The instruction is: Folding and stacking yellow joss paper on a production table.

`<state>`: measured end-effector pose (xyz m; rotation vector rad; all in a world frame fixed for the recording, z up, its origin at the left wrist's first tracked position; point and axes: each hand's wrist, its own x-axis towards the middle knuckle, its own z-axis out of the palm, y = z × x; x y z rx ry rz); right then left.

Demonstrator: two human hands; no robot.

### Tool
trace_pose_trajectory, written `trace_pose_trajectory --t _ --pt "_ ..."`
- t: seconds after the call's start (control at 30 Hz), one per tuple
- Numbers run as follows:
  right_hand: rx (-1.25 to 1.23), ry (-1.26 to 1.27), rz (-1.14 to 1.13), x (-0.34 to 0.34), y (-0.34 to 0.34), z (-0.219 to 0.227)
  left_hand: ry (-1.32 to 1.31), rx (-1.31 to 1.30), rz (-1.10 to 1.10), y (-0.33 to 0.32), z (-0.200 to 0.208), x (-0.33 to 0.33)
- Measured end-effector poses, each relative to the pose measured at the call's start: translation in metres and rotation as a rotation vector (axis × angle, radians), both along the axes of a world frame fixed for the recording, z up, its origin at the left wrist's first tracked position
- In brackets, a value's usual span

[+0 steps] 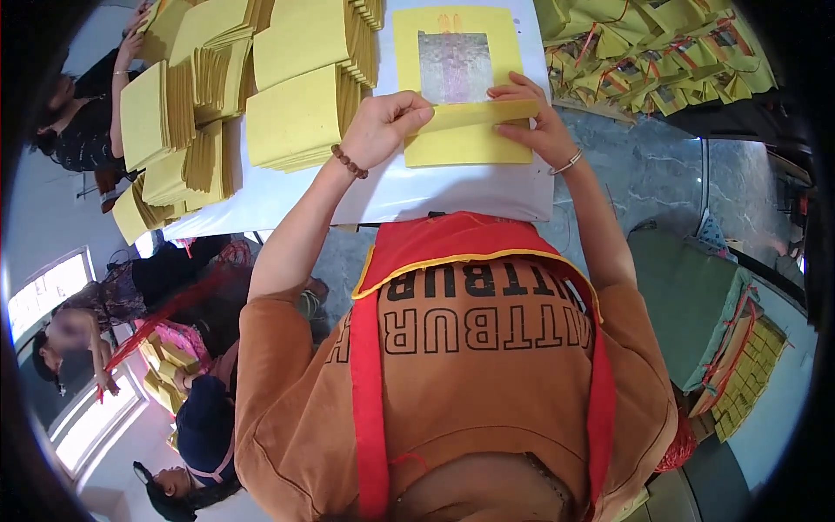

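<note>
In front of me on the table lies a yellow paper sheet (410, 52) with a silvery-grey patch (457, 65) in its middle. A strip along its near side is raised and folded over. My left hand (383, 130) is closed on the left end of this fold, thumb and fingertips pinched together. At the other end my right hand (541, 129) grips the fold, with the thumb on the near side and the fingers beyond it. More yellow paper (470, 152) lies flat under the fold, toward me. The undersides of the fingers are hidden.
Thick stacks of yellow paper (296, 117) fill the table's left side. The white tabletop (444, 196) ends close to my red apron (461, 239). Yellow bundles with red ties (652, 52) lie at the far right. Other people (204, 426) are at the left.
</note>
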<state>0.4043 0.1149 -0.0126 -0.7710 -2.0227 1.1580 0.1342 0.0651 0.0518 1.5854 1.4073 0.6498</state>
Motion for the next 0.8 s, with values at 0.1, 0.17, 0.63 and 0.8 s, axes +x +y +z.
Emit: trace_pose_trajectory --t 0.1,0.17,0.63,0.8 --pt "-0.054 0.003 -0.025 -0.002 -0.005 0.007 -0.065 -0.074 0.001 -0.003 -0.003 0.000" --pt "0.003 0.005 -0.008 0.000 -0.001 0.002 -0.121 -0.079 0.017 -0.002 -0.003 0.002" --pt "-0.321 0.136 0.195 0.011 0.007 0.009 -0.168 -0.139 0.000 0.005 -0.008 -0.002" --pt "-0.269 0.086 0.146 0.009 0.002 0.008 -0.177 -0.168 0.001 0.007 -0.006 -0.003"
